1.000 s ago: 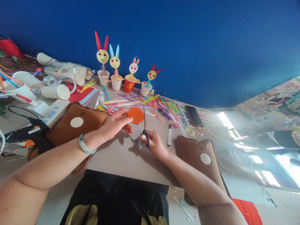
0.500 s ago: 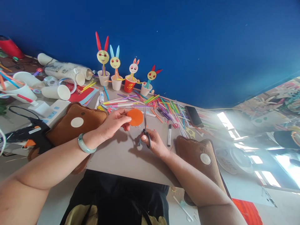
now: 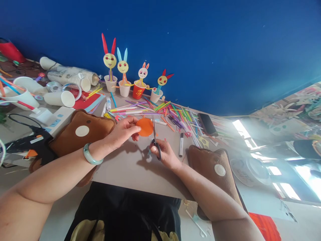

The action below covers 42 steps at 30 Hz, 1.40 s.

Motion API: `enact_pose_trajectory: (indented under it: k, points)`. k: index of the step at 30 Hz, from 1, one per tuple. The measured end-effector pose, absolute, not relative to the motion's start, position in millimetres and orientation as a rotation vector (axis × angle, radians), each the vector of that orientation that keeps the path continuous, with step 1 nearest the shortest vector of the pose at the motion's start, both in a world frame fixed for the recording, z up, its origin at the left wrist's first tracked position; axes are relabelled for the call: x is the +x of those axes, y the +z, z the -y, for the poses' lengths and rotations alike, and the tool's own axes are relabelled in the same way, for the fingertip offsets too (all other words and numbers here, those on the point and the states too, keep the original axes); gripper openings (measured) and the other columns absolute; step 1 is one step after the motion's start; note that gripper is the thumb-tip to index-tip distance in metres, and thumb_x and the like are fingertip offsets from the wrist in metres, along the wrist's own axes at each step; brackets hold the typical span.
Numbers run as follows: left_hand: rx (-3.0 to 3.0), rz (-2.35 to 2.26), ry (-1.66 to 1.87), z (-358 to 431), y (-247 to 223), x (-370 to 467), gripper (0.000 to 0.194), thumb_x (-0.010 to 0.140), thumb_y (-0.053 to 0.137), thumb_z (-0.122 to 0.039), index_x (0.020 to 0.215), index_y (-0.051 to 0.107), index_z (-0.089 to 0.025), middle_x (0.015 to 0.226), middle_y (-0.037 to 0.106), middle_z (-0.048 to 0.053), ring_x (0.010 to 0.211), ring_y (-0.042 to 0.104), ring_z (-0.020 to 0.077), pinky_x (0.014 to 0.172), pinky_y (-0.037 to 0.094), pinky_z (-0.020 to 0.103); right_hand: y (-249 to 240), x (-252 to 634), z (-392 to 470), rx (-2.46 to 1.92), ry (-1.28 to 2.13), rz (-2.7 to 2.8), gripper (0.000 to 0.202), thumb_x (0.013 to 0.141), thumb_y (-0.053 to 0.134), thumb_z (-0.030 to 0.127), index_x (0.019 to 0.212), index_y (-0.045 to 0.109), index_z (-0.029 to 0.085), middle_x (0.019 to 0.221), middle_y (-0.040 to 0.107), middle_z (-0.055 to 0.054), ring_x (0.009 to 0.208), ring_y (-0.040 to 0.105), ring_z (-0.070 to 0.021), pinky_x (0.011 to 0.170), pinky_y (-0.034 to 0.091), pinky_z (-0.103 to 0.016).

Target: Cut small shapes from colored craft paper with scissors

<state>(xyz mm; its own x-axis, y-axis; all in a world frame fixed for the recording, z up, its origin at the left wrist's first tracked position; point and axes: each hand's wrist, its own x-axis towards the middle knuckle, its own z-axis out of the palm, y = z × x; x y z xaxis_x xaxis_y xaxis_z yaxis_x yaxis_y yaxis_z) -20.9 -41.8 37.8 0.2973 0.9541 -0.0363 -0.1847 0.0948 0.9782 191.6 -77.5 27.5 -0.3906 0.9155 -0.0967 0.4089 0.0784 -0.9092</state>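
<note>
An orange paper disc (image 3: 145, 127) is pinched at its left edge between the thumb and fingers of my left hand (image 3: 128, 129), above the table. My right hand (image 3: 164, 152) is closed round the dark handles of a pair of scissors (image 3: 154, 129). The scissors point away from me, their blades at the right edge of the disc. A jade-green bangle (image 3: 90, 154) circles my left wrist. Below the hands lie tiny paper scraps and shadows on the tabletop (image 3: 130, 177).
Rabbit figures in cups (image 3: 138, 91) stand along the blue wall. Coloured sticks (image 3: 173, 115) lie behind my hands. Brown cushions (image 3: 84, 134) flank them, with a marker (image 3: 181, 145) and phone (image 3: 207, 124) at right and a glue gun (image 3: 37, 144) at left.
The orange disc has dropped slightly nearer to me and turned a little. The scissor blades have tilted slightly to the left; both hands keep their holds.
</note>
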Motion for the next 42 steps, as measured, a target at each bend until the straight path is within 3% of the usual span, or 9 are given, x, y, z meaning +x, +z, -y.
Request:
enact_pose_trajectory:
  k: [15,20,27,31,42]
  points:
    - [1.128,-0.875,1.035,43,39,-21,0.013,0.077,0.067,-0.025,0.083,0.059,-0.017,0.067,0.067,0.0,0.054,0.06,0.0102,0.053,0.048,0.021,25,190,77,-1.322,1.275,1.816,0.068,0.071,0.055,0.085,0.065,0.05,0.018,0.06,0.044,0.002,0.059,0.037,-0.0112,0.056,0.032,-0.025]
    - [1.139,-0.889,1.038,43,41,-21,0.013,0.076,0.067,-0.026,0.083,0.06,-0.017,0.062,0.064,-0.001,0.051,0.059,0.0104,0.052,0.048,0.022,22,190,76,-1.35,1.217,1.765,0.06,0.075,0.059,0.076,0.059,0.045,0.02,0.058,0.041,0.002,0.057,0.036,-0.0113,0.055,0.031,-0.026]
    - [1.066,-0.952,0.926,40,37,-17,0.018,0.076,0.064,-0.029,0.087,0.064,-0.015,0.075,0.069,0.003,0.052,0.065,0.013,0.051,0.049,0.024,17,189,73,-1.41,1.063,1.542,0.041,0.084,0.058,0.052,0.062,0.056,0.018,0.062,0.051,0.0,0.061,0.045,-0.0134,0.059,0.038,-0.027]
    - [1.118,-0.896,0.835,40,37,-15,0.017,0.076,0.063,-0.028,0.087,0.064,-0.015,0.084,0.072,0.005,0.052,0.066,0.0127,0.052,0.05,0.024,18,188,72,-1.437,1.077,1.431,0.039,0.082,0.061,0.054,0.068,0.063,0.017,0.065,0.056,-0.001,0.061,0.048,-0.0134,0.059,0.04,-0.027]
    - [1.238,-0.857,0.618,38,17,-17,0.017,0.08,0.068,-0.03,0.092,0.063,-0.018,0.062,0.07,0.003,0.053,0.067,0.0166,0.049,0.049,0.023,12,190,72,-1.395,1.047,1.515,0.037,0.073,0.071,0.053,0.067,0.06,0.018,0.064,0.055,0.0,0.06,0.046,-0.0131,0.055,0.038,-0.025]
